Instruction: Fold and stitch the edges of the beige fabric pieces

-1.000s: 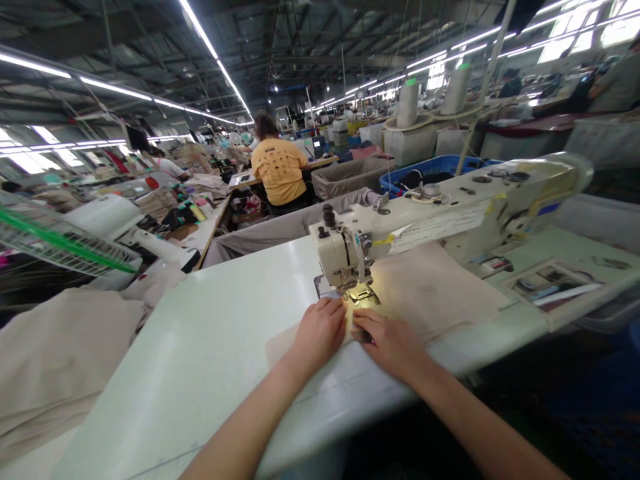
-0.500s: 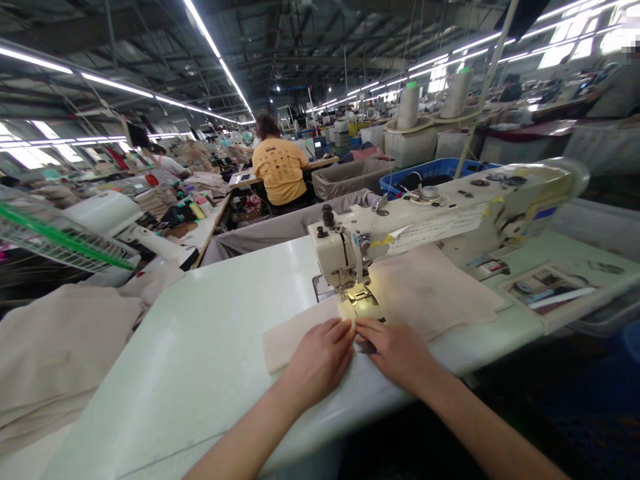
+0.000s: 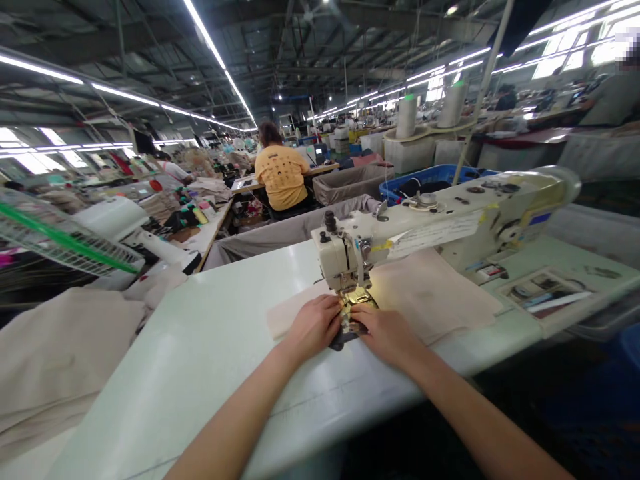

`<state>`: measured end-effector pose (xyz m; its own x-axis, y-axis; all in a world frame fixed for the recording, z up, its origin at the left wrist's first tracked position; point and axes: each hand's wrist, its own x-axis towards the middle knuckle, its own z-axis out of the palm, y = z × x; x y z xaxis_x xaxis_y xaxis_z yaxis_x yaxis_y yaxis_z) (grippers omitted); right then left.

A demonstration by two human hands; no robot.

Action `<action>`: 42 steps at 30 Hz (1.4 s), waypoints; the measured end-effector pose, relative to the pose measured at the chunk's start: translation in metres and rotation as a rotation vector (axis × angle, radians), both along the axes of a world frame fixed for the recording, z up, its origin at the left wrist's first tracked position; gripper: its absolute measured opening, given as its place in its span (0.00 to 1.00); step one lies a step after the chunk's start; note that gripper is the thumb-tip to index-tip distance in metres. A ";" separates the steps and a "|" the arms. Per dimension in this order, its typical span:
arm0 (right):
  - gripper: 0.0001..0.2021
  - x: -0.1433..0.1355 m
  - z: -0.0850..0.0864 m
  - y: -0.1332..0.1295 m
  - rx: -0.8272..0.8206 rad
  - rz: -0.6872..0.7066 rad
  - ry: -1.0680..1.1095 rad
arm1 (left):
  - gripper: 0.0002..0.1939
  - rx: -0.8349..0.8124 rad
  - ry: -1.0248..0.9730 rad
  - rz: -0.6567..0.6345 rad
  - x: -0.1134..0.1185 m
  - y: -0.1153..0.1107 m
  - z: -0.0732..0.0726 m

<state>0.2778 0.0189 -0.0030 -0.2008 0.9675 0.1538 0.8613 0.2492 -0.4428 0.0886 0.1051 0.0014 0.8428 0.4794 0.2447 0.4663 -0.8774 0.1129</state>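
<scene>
From the head, a pale green table (image 3: 210, 320) is bearing a sewing machine (image 3: 425, 227) beneath strip lights (image 3: 126, 95); a person in yellow (image 3: 283, 179) is sitting beyond. Beige cloth (image 3: 430, 290) is lying on both sides of the needle end. Forearms are slanting inward, the left hand (image 3: 314, 325) resting on cloth, the right hand (image 3: 389, 333) beside the metal plate (image 3: 364, 298); whether fingers are pinching, I cannot tell.

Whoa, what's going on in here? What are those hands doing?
Someone is working at a cream-coloured metal sewing machine. Their left hand rests on flat beige cloth, fingertips close under the machine's head. Their right hand reaches in from the other side, fingertips by the shiny, lit metal plate. The cloth shows on both sides of the hands, on a smooth pale green tabletop. Farther ahead sits a person in a yellow shirt, back turned.
</scene>
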 end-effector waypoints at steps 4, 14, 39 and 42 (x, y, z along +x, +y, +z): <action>0.14 -0.004 -0.002 -0.010 -0.001 -0.008 0.009 | 0.14 0.004 -0.032 0.010 -0.001 0.002 -0.004; 0.17 -0.009 -0.017 -0.016 0.042 -0.044 0.018 | 0.16 -0.033 -0.092 0.041 -0.002 -0.001 -0.010; 0.15 -0.008 -0.023 -0.025 0.091 -0.214 -0.065 | 0.18 0.009 -0.019 0.160 -0.010 -0.029 -0.010; 0.16 -0.006 -0.024 -0.026 0.089 -0.196 -0.047 | 0.19 -0.008 0.060 0.225 -0.015 -0.047 -0.005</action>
